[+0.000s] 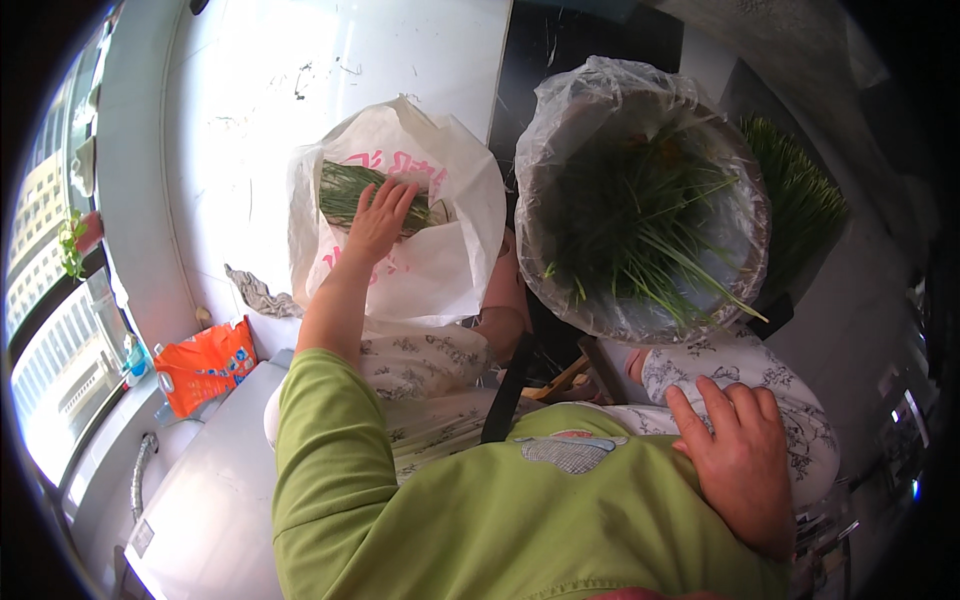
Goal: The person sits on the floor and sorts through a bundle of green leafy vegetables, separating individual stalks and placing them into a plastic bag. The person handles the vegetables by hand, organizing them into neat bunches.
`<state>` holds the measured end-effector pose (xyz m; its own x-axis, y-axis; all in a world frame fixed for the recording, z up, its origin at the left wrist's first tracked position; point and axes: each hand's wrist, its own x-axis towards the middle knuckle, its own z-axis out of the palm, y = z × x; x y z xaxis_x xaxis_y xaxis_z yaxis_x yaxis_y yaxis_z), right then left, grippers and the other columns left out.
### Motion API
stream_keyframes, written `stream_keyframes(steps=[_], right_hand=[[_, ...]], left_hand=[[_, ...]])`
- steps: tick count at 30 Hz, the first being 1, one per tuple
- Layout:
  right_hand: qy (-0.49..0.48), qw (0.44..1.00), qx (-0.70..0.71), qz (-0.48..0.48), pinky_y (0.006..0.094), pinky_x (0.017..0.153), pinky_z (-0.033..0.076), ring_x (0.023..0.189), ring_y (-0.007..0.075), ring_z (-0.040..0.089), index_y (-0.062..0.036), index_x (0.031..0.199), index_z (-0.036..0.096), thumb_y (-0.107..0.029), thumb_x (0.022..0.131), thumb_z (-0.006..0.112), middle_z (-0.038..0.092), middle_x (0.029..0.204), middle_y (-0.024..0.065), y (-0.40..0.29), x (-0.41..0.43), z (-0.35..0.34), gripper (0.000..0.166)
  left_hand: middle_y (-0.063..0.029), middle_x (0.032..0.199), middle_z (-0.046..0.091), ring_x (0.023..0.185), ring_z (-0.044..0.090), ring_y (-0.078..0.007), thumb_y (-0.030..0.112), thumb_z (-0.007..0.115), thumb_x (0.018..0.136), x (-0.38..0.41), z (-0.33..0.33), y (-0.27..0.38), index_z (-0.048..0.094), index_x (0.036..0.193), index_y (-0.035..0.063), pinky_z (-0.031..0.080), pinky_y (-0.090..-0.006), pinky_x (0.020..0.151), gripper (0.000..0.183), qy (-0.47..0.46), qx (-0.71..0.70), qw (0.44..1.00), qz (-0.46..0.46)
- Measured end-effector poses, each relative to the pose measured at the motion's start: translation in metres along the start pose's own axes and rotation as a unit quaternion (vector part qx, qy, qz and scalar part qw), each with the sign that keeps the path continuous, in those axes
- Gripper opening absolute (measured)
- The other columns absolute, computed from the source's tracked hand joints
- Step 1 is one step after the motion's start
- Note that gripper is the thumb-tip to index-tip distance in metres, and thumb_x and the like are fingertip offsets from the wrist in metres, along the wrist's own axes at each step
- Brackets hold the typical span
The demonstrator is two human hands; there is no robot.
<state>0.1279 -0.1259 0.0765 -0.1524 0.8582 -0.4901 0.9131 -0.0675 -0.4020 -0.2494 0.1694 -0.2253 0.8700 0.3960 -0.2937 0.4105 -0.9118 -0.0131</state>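
My left hand reaches into a white plastic bag that bears pink writing. Its fingers are apart and lie on top of a bunch of long green leaves, which look like Chinese chives. The underside of that hand is hidden. My right hand rests with fingers spread on my right thigh, over patterned trousers, and holds nothing. Before me, right of the bag, stands a round bin with a clear plastic liner. Loose green leaves and stalks lie inside it.
Behind the bin, at the right, is a dense mass of upright green blades. A crumpled grey cloth lies on the white floor left of the bag. An orange package sits by the window, beside a grey metallic surface.
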Motion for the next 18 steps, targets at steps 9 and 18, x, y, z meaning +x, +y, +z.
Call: stream_keyframes(steps=[9,18], right_hand=[[0.004,1.0,0.008,-0.008,0.0378,0.071,0.041,0.084,0.0253,0.051,-0.0071,0.111,0.063,-0.021,0.066,0.07,0.058,0.103,0.0141,-0.003,0.002,-0.005,0.048],[0.02,1.0,0.016,-0.01,0.0381,0.072,0.041,0.083,0.0255,0.05,-0.0059,0.111,0.062,-0.019,0.067,0.068,0.057,0.103,0.0145,-0.005,-0.003,-0.002,0.046]], left_hand=[[-0.006,0.108,0.053,0.113,0.046,-0.0238,0.009,0.052,0.077,0.002,0.009,-0.008,0.056,0.101,0.0083,0.029,-0.0444,0.101,0.024,-0.097,0.011,0.995,0.012],[-0.0068,0.103,0.057,0.108,0.049,-0.0245,0.006,0.055,0.076,-0.001,0.011,-0.008,0.059,0.099,0.0094,0.03,-0.044,0.099,0.024,-0.123,-0.052,0.99,-0.048]])
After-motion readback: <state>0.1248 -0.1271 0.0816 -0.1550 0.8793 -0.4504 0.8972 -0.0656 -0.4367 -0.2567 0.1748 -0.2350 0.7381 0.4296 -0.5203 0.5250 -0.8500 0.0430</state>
